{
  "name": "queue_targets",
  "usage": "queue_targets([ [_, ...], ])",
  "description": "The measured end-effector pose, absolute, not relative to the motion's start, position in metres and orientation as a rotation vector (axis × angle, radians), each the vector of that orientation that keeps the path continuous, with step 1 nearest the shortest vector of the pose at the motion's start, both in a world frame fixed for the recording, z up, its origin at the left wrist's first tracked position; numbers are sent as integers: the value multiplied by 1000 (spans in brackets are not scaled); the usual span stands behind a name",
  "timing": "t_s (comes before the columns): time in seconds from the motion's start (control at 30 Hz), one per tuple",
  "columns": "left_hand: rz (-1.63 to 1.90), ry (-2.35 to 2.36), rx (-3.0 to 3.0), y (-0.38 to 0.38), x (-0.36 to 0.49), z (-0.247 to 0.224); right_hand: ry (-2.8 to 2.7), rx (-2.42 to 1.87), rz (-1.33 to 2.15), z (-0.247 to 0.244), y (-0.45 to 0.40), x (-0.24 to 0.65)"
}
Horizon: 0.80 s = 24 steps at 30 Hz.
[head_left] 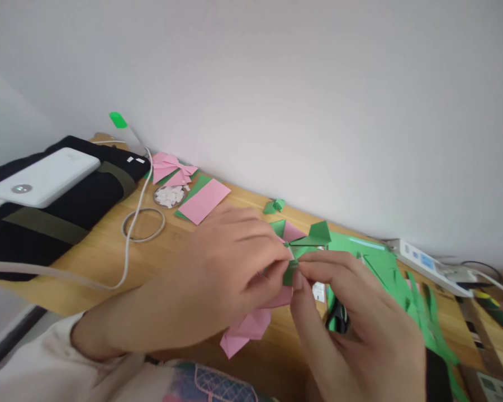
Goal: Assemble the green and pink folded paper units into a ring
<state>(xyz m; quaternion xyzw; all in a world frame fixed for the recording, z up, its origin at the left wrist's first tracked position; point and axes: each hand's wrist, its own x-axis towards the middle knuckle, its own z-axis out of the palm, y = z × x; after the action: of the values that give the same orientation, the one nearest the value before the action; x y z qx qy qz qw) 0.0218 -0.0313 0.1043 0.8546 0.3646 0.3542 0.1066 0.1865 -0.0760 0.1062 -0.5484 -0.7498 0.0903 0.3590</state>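
Observation:
My left hand (235, 268) and my right hand (347, 307) meet over the middle of the table, fingertips almost touching. Both are pinched on a small folded green paper (291, 273), mostly covered by the fingers. Folded pink paper (251, 329) hangs or lies below my left hand; whether it joins the green piece is unclear. Just beyond the fingertips are a green folded piece (319, 231) and a pink and green one (292, 230). A small green folded piece (274, 206) lies near the wall.
Pink sheet (205, 201) on green, a dish of white scraps (170, 196) and pink folded pieces (171, 167) lie left. A white power bank (46, 176) rests on a black bag (88, 206); a cable loops nearby. Green paper (377, 262), black-handled scissors (338, 316) and a power strip (431, 265) are right.

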Motion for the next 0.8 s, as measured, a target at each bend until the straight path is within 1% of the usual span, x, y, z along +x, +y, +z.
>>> queue_targets([
  [0.1,975,1006,2254,-19,10,101,-1958,-1350,431,109,-71,193],
  [0.2,941,1070,1987,-5,-7,93,-2001,-1291,593,111,-64,198],
  [0.27,988,1276,1838,6,-23,85,-2021,-1266,652,112,-59,200],
  [0.37,1086,1908,1619,24,-55,68,-2030,-1262,678,112,-55,200],
  [0.4,1086,2043,1573,30,-67,62,-2034,-1274,676,112,-54,200],
  [0.47,1039,2165,1539,41,-92,48,-2046,-1296,675,111,-54,199],
  [0.63,912,2141,1558,57,-138,11,-2053,-1316,685,108,-54,199],
  [0.8,922,2112,1626,67,-155,-15,-2102,-1349,648,109,-55,200],
])
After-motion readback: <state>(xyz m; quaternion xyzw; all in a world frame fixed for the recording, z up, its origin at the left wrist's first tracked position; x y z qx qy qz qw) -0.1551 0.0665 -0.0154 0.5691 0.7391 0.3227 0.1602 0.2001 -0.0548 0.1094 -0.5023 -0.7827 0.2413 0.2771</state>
